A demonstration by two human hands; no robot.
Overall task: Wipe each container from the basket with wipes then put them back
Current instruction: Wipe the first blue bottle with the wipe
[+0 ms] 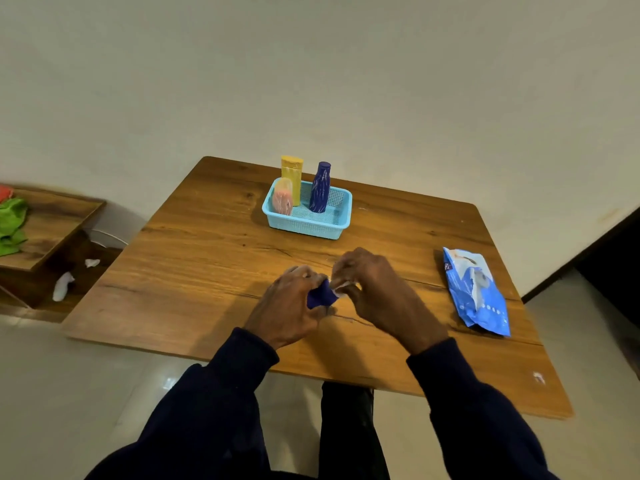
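Over the middle of the wooden table (207, 271), my left hand (289, 304) grips a small dark blue container (322, 295), mostly hidden by the fingers. My right hand (372, 284) pinches a white wipe (341, 285) against the container's end. Further back stands a light blue basket (304, 226). It holds a yellow bottle (292, 174), a dark blue bottle (320, 188) and a small pink container (283, 201), all upright.
A blue pack of wipes (476, 292) lies flat near the table's right edge. Left of the table is a low wooden shelf (52, 230) with green cloth (12, 223), and crumpled white wipes (63, 285) lie below it. A wall runs behind the table.
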